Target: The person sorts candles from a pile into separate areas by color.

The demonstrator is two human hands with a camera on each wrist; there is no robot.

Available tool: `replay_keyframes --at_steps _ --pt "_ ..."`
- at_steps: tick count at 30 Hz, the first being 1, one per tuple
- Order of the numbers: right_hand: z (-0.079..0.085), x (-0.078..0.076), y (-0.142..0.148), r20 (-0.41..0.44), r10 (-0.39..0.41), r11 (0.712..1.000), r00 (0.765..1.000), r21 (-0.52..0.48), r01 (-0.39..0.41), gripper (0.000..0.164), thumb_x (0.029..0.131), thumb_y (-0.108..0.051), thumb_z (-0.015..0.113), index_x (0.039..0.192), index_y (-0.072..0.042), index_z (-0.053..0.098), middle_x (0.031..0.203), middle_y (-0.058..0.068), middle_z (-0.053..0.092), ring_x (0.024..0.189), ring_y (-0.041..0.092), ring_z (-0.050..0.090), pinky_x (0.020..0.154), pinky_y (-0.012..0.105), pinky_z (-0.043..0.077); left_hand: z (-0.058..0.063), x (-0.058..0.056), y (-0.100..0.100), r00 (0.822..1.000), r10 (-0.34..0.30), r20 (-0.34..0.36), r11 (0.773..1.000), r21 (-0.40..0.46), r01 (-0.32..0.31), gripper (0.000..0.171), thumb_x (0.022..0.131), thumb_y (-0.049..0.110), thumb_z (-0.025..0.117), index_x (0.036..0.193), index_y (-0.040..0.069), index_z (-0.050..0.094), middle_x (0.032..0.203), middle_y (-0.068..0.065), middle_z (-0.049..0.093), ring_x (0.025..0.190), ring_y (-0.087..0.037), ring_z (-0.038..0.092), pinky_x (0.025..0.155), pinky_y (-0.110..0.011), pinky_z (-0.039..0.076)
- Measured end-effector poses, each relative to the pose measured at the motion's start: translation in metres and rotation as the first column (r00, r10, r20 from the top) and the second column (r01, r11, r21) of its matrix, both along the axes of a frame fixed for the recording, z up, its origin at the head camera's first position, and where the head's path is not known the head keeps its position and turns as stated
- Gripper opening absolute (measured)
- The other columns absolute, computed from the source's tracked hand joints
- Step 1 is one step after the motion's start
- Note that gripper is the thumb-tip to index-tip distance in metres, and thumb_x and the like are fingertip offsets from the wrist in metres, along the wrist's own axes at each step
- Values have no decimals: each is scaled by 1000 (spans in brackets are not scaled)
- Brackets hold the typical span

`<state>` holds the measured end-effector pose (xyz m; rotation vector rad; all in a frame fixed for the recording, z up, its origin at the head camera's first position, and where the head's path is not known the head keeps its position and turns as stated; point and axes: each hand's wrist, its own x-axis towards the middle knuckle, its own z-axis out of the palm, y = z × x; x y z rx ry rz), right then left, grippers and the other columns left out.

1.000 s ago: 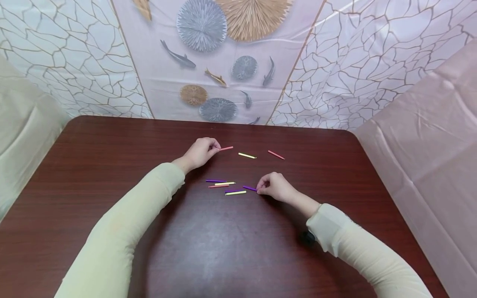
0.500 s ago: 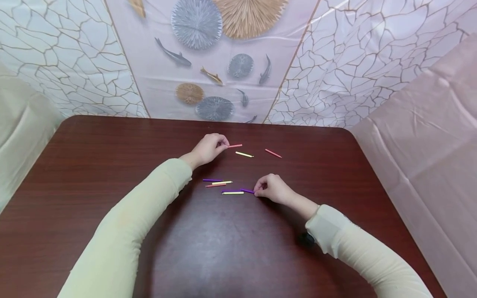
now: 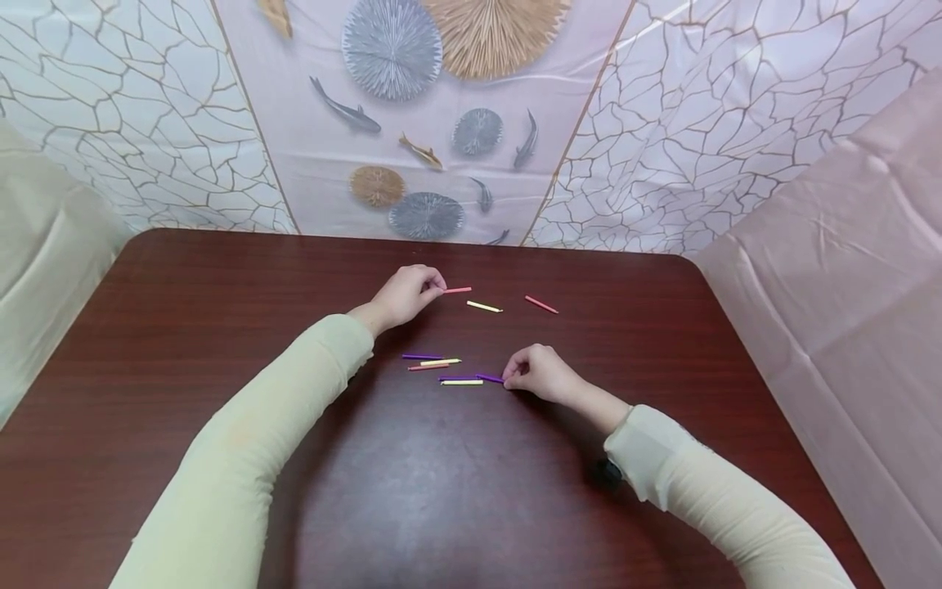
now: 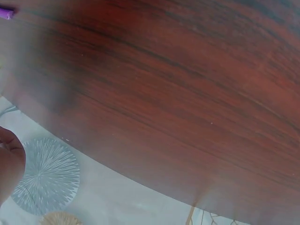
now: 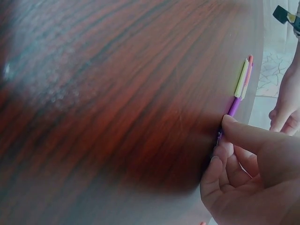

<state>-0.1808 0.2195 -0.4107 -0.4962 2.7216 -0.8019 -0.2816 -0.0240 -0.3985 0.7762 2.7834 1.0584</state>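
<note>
My left hand pinches one end of a pink-red candle toward the back of the table. In the left wrist view only part of the left hand shows, at the left edge. My right hand pinches a purple candle between thumb and fingers; the right wrist view shows the thumb over this purple candle. Left of it lie another purple candle and a yellow candle, side by side. Beyond these rest a purple candle, a yellow candle and a red candle, close together.
A yellow candle and a red candle lie apart near the back of the dark wood table. Patterned cloth hangs behind the far edge, and plain cloth hangs on the right.
My left hand has moved right with the pink-red candle, then slightly back left. The right hand has brought its purple candle a little lower, against the lying purple and yellow pair.
</note>
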Motion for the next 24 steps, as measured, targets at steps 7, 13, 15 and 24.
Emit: replay_keyframes --at_steps 7,13,15,24 --pt "-2 0 0 -7 3 1000 1000 0 -3 4 74 -6 73 72 -6 70 63 -1 63 58 4 45 57 19 39 3 -4 12 1000 -14 -19 1000 7 14 12 92 11 57 94 3 65 90 -11 63 85 -22 55 83 -34 45" --pt "-2 1 1 1 -24 1000 1000 -8 24 4 75 -7 73 73 -6 70 64 0 65 58 4 47 56 19 40 5 -12 35 998 -60 -19 998 -31 59 13 93 12 57 96 4 65 94 -11 63 90 -21 57 87 -33 45" --pt "-1 3 1 2 -19 1000 1000 -6 19 5 76 -8 73 73 -6 70 64 0 65 58 4 47 56 20 40 4 -15 42 998 -64 -6 997 -44 64 13 93 13 56 96 4 65 95 -11 63 91 -21 57 87 -32 45" --pt "0 8 1 10 0 1000 1000 -1 0 4 76 -7 72 72 -8 70 65 0 67 58 3 47 56 18 40 -2 -27 73 994 -105 -14 990 -101 103 13 93 13 56 96 5 65 97 -10 62 94 -21 58 89 -30 45"
